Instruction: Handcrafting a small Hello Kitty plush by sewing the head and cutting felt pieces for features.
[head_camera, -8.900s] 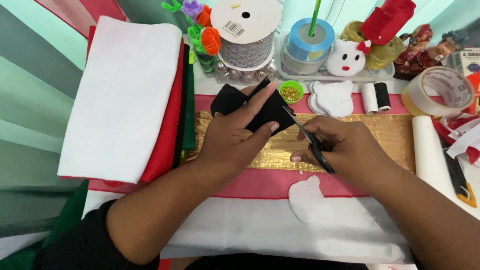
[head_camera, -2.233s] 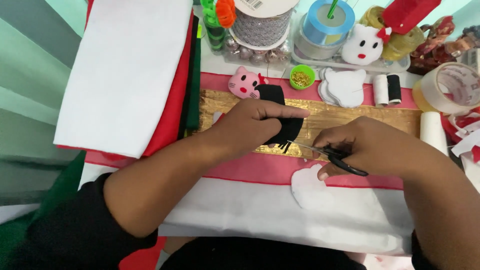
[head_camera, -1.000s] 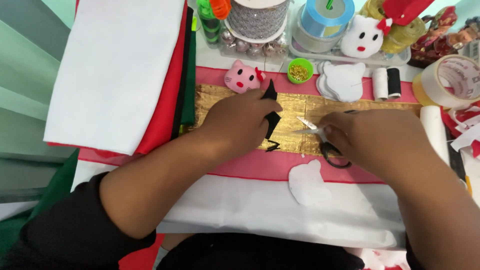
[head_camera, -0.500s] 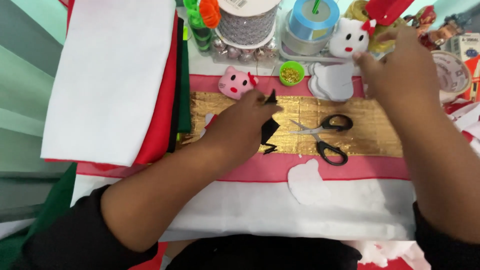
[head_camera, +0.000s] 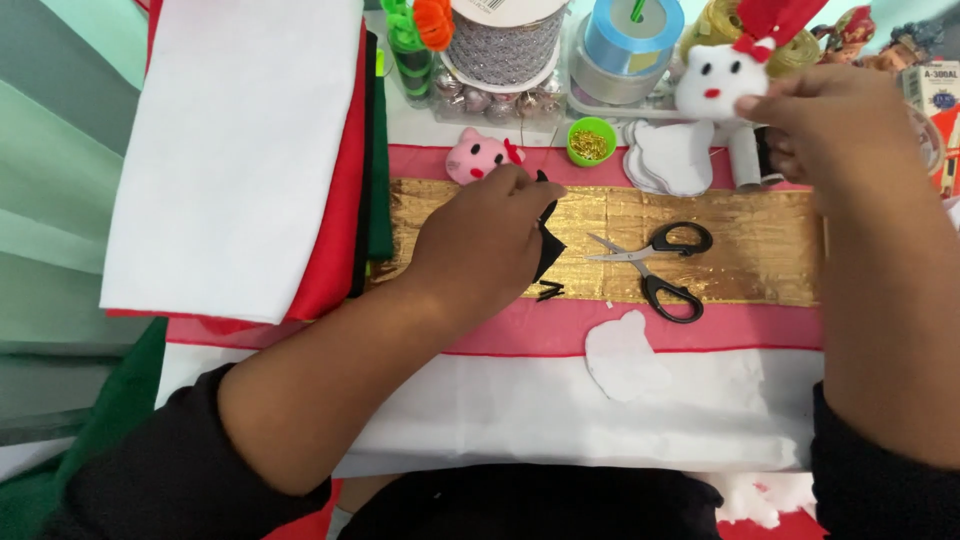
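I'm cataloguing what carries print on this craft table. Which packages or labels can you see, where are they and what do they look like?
Spool label: top centre, round white disc capping the silver ribbon spool.
Small box: far right edge, behind the right hand, pale with dark print; mostly cut off.
No signs or screens.

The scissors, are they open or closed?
Closed, or nearly so. The scissors lie flat on the gold strip, blades together in one point, black handles apart, and neither hand touches them.

A craft table: felt sheets (head_camera: 230, 150), ribbon spools (head_camera: 625, 40) (blue, silver), scissors (head_camera: 655, 265).
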